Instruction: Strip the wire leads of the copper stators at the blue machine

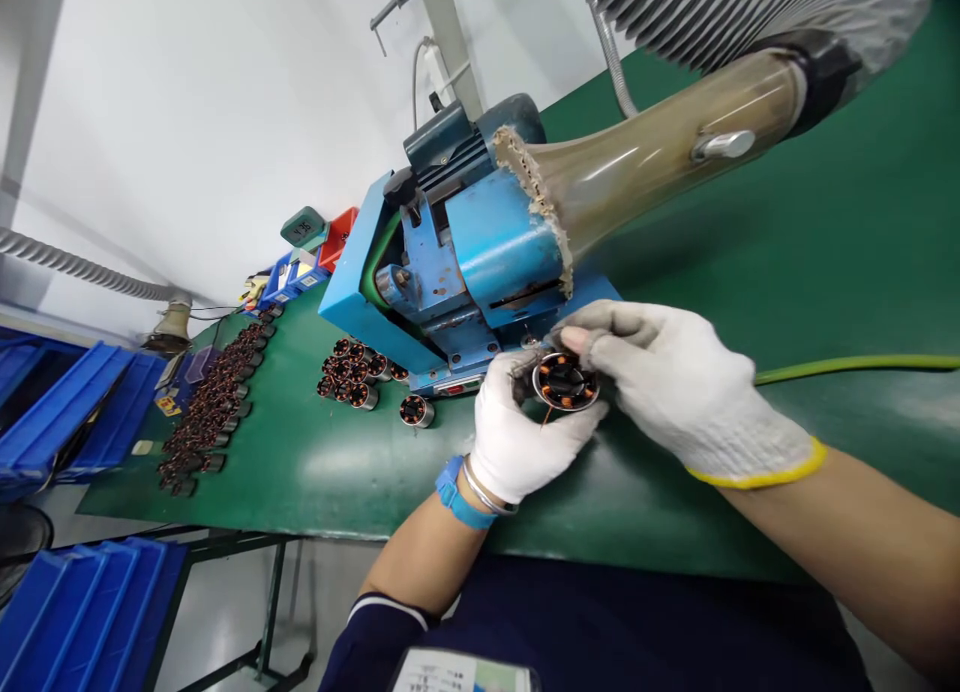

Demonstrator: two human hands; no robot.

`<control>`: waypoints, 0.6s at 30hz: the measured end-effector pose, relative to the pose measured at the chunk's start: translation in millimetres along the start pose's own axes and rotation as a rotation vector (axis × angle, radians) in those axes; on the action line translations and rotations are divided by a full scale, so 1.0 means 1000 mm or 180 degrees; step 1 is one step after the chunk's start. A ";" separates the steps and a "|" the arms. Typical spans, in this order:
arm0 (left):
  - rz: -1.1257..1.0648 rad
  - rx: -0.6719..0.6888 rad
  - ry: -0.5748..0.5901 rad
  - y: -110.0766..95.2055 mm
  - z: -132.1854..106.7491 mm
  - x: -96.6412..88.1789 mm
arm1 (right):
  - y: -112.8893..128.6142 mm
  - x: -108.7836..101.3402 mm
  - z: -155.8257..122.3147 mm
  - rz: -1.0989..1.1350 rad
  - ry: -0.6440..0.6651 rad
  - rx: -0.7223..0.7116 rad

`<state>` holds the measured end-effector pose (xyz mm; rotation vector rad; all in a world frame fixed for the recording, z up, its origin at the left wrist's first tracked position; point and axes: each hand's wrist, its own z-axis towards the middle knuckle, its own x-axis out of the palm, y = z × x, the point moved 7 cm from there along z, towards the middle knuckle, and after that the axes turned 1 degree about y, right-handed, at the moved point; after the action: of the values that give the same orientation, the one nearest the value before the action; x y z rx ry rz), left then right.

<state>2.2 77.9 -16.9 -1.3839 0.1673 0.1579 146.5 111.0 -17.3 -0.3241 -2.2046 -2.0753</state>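
Note:
My left hand [525, 427], in a white glove, is wrapped round a motor stator [566, 382] with a metal rim, dark core and copper windings. One copper wire hangs from its lower side. My right hand [649, 362], gloved with a yellow cuff, has thumb and forefinger pinched at the stator's upper right edge. Whether a thin wire lies in that pinch cannot be made out. Both hands are just in front of a blue belt-driven machine [487, 252]. A single stator [417, 411] stands to the left of my left hand, near a cluster of several more [352, 372].
A wide duct [660, 162] joins the machine's hood and a grey hose. Many stators [217, 402] stand in rows on the left of the green table [315, 482]. Blue bins [292, 277], a red bin [339, 237] and a small clock [304, 228] sit behind. A green hose [855, 367] lies right.

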 end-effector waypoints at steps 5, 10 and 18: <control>-0.0047 -0.0165 -0.0320 0.001 0.004 -0.005 | -0.004 -0.022 0.002 0.0114 -0.0676 0.0095; -0.0179 -0.0031 -0.0457 0.004 0.021 -0.006 | -0.001 0.014 -0.001 -0.1019 0.0286 -0.0070; 0.0217 -0.0056 -0.0570 -0.020 0.041 -0.010 | 0.024 0.026 0.005 -0.1814 0.0118 -0.0177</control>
<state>-2.5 114.1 11.9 -1.3747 0.0639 0.3394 126.9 119.6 11.7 0.3869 -2.4240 -2.3698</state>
